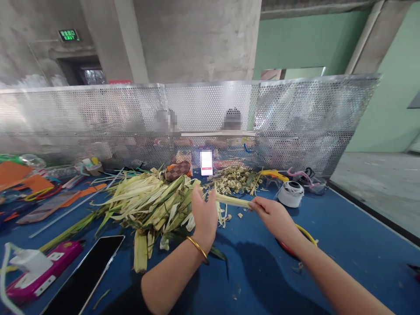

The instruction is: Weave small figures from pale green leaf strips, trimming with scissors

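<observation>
A pale corn husk strip (232,200) stretches level above the blue table, its right end pinched by my right hand (271,216). My left hand (204,214), with a gold bangle on its wrist, is raised at the strip's other end. Its thumb and fingers stand apart, and the strip passes out of sight behind the thumb. Left of that hand lies a large heap of corn husks (147,199), pale and green. Behind the strip is a smaller pile of shredded husk (234,180), with a few scraps near my hands.
A dark phone (87,275) and a magenta power strip (46,271) lie at front left. A lit phone (206,162) stands before the perforated metal screen (210,105). Right are a white tape roll (290,194) and a red-yellow ring (306,234). People sit beyond the screen.
</observation>
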Available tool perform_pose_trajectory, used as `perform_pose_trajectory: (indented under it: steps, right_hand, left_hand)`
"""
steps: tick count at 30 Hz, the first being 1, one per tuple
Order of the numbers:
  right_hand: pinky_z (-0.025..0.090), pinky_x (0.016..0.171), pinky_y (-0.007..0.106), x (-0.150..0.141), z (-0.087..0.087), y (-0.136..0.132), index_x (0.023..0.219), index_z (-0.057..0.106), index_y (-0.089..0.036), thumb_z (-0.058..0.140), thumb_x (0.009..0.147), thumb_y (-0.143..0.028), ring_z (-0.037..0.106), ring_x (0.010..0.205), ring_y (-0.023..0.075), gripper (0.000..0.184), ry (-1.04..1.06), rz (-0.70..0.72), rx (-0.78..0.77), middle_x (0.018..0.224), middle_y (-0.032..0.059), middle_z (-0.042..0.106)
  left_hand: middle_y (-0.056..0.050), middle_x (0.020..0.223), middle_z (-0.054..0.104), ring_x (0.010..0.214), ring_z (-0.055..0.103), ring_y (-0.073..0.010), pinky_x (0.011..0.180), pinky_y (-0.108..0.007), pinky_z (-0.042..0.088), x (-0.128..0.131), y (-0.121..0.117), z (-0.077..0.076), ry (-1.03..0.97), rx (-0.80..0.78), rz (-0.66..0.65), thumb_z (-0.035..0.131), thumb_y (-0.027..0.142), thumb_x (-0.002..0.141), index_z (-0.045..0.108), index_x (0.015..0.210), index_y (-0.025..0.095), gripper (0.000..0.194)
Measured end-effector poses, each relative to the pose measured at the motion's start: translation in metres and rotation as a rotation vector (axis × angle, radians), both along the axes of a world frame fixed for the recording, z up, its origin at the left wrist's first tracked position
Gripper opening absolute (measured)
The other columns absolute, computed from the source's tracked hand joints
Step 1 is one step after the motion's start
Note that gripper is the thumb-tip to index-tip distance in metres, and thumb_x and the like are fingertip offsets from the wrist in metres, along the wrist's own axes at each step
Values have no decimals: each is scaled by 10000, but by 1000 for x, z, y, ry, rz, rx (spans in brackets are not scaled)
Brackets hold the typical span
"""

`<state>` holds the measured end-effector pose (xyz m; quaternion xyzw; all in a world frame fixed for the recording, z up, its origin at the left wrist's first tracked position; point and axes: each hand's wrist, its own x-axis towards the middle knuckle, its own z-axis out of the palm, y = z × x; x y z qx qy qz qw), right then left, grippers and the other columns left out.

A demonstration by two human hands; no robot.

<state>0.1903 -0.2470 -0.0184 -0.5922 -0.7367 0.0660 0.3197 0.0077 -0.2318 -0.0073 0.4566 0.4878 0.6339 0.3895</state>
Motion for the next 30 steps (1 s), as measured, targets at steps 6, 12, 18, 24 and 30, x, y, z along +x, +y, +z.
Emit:
perform_pose_trajectory:
  steps: [6, 12, 18, 24, 30]
  right_hand:
    - [350, 603, 262, -17, -7, -8, 754, 557, -215, 342, 921, -281, 592, 706, 197, 280, -185, 120, 75, 741, 54, 657]
    - [334, 560, 250, -14, -4, -5, 719, 530, -206, 361, 931, -330, 548, 632, 171, 298, -154, 187, -73, 680, 27, 619]
    - [384, 578, 218, 3, 0, 1, 632, 576, -200, 458, 878, -284, 551, 621, 132, 286, -126, 272, -178, 621, -18, 608]
    - [409, 562, 274, 53, 2, 17, 729, 636, -200, 393, 899, -302, 557, 565, 168, 314, -143, -120, -50, 608, 21, 619]
    - [402, 826, 457, 116, 16, 47, 1097, 633, -155, 529, 833, -221, 516, 1042, 341, 292, -550, -410, 230, 1155, 201, 575]
  left_hand:
    - [-131, 1177, 617, 1159, 529, -256, 1040, -400, 316, 5, -14, -5, 861, 477, -367, 351, 298, 915, 517, 1238, 208, 374]
    - [-78, 766, 640, 751, 608, -230, 724, -289, 404, 0, -6, -14, 1080, 288, -484, 336, 392, 925, 608, 862, 231, 321]
    - [-36, 643, 576, 639, 528, -195, 637, -256, 333, -5, -3, -10, 1135, 285, -631, 424, 363, 890, 596, 683, 235, 297]
    - [-3, 575, 485, 591, 428, -157, 594, -248, 285, -4, -1, -8, 798, 80, -695, 430, 281, 858, 519, 548, 215, 329]
    - [56, 511, 343, 472, 252, -96, 485, -226, 180, 0, -2, -2, 347, -317, -751, 444, 334, 830, 499, 629, 193, 252]
